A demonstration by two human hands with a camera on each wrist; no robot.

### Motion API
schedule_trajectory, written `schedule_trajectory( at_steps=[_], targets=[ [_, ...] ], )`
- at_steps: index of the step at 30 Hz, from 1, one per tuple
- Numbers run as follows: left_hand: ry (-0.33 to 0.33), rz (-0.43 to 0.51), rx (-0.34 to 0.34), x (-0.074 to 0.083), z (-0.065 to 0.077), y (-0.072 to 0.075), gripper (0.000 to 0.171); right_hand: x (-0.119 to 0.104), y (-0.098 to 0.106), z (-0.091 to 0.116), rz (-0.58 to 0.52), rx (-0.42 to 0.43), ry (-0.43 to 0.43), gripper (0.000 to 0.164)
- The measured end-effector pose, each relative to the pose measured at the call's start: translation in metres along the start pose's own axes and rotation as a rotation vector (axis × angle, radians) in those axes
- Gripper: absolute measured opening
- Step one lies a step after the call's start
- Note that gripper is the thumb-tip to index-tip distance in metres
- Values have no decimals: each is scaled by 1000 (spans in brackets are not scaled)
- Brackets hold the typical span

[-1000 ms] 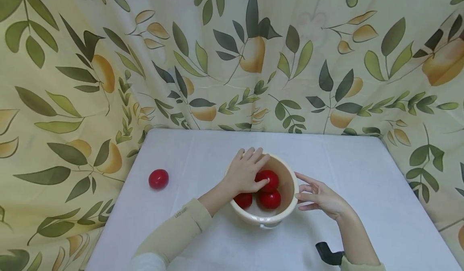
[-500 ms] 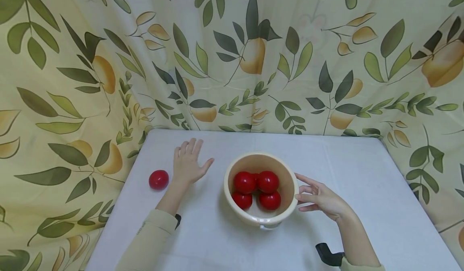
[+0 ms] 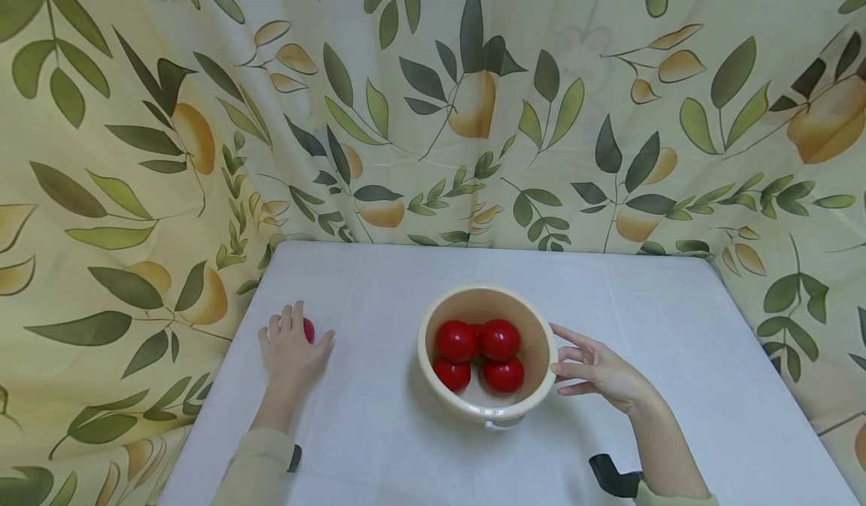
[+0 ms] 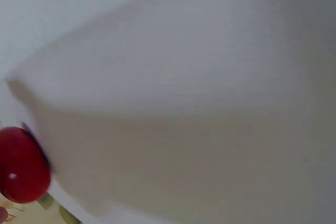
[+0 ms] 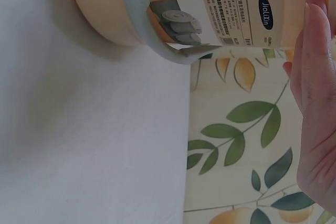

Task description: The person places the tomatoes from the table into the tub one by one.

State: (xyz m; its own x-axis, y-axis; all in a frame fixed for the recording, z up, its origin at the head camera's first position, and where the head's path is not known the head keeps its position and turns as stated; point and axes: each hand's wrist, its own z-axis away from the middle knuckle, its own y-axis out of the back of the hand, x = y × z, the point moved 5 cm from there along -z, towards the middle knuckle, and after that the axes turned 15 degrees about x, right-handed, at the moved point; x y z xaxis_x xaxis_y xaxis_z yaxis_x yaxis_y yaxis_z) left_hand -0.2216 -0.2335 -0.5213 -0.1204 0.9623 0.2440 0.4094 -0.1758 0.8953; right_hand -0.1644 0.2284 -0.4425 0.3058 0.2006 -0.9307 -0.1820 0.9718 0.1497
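Note:
On the left of the table, my left hand (image 3: 291, 348) is over a shiny red ball (image 3: 309, 331), its fingers and thumb spread and partly covering it. The left wrist view shows the same red ball (image 4: 22, 165) at its left edge, with a fingertip (image 4: 2, 214) below it and a gap between them. A cream bucket (image 3: 433, 386) stands mid-table with several red balls (image 3: 504, 374) inside. At the bucket's right side, my right hand (image 3: 602, 371) touches the wall with loosely extended fingers; the right wrist view shows fingers (image 5: 315, 40) against it.
A white cloth covers the table (image 3: 379, 453). Behind and beside it hangs a curtain (image 3: 419, 115) with leaves and fruit. The bucket has a printed label (image 5: 231, 19) and a pale grey handle (image 5: 139, 9). A black strap piece (image 3: 612, 476) sticks out by the right sleeve.
My left hand has left the bucket and moved left to the lone ball on the table. One more ball now shows in the bucket. The right hand stays put.

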Motion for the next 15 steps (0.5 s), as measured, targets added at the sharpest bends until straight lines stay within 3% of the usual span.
schedule_trajectory(
  at_steps=[8,15],
  targets=[
    [121,-14,-47,-27,12,-9,87,0,0,0,4,10,3,80],
    [151,-38,-64,-37,16,-10,79,2,1,0,2,7,2,80]
  ],
)
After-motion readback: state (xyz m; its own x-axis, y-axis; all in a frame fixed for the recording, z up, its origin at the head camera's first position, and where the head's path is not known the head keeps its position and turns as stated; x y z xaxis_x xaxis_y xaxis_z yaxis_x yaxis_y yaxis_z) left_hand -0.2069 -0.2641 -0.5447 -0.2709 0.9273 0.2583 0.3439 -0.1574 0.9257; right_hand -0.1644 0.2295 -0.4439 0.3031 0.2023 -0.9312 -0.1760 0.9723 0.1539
